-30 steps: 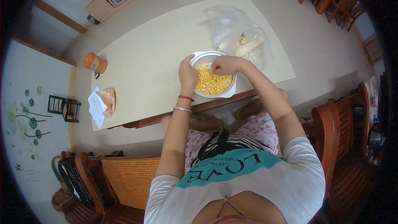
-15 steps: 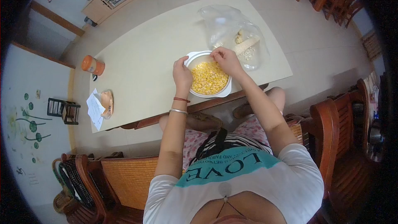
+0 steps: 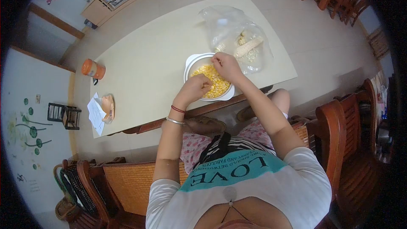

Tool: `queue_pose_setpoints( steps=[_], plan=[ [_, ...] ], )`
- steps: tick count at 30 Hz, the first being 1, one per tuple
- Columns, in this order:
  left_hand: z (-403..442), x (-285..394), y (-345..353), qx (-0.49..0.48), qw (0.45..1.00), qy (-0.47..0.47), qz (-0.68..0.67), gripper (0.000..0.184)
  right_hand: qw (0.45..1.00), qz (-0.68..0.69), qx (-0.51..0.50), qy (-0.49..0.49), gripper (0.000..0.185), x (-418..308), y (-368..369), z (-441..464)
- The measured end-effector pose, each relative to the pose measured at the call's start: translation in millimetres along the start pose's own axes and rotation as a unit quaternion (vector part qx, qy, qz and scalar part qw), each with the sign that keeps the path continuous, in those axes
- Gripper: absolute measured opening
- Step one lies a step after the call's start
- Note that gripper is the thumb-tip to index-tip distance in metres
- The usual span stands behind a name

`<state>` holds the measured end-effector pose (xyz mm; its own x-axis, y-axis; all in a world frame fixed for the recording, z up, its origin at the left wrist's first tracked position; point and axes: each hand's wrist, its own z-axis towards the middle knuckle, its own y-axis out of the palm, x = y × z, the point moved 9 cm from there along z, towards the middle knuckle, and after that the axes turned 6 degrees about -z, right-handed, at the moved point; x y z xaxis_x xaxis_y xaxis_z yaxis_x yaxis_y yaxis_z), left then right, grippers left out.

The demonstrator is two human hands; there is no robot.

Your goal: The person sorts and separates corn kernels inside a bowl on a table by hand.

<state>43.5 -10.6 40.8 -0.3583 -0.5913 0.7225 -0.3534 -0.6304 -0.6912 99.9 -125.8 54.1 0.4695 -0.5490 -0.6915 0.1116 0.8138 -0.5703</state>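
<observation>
A white bowl with side handles [image 3: 189,64] stands near the table's front edge, partly filled with loose yellow corn kernels [image 3: 217,85]. My left hand [image 3: 196,89] reaches over its near left side, fingers curled and pinched just at the kernels. At the far right rim is my right hand [image 3: 226,66], thumb and fingers pressed together. Whatever either pinch holds is too small to make out. Beyond the right hand lies a clear plastic bag [image 3: 220,23] with a stripped corn cob [image 3: 249,47] and pale scraps on it.
The pale table [image 3: 148,55] carries an orange canister [image 3: 93,69] at its left end. Papers [image 3: 96,112] and a peach-coloured packet or holder [image 3: 108,108] lie near the front left corner. Wooden chairs [image 3: 339,144] stand close behind on the right.
My left hand has moved from the bowl's left rim to over the kernels, its fingers now curled down. My right hand has shifted slightly left and stays pinched at the far rim.
</observation>
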Motion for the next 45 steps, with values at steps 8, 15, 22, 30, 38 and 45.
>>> queue_pose_setpoints(
  steps=[8,15,22,30,38,45],
  plan=[
    [1,0,2,0.003,1.0,0.015,0.025,0.016,1.0,-0.004,-0.009,0.01,0.01,0,0,0],
    [-1,-7,-2,0.024,1.0,-0.007,-0.001,0.013,0.999,0.0,-0.031,0.019,0.016,-2,0,0],
    [0,-5,2,-0.002,1.0,0.021,0.007,0.013,0.999,0.002,-0.041,0.032,0.015,0,2,0],
    [3,-1,5,-0.006,0.998,0.038,0.041,0.014,0.998,-0.001,-0.042,0.042,0.014,-1,1,0],
    [0,-7,-5,0.085,0.996,-0.007,0.028,0.015,0.999,0.008,-0.036,0.037,0.015,3,3,0],
    [3,-21,-28,0.158,0.973,-0.099,-0.136,0.013,0.992,0.063,-0.071,0.084,0.016,7,11,-3]
  ],
)
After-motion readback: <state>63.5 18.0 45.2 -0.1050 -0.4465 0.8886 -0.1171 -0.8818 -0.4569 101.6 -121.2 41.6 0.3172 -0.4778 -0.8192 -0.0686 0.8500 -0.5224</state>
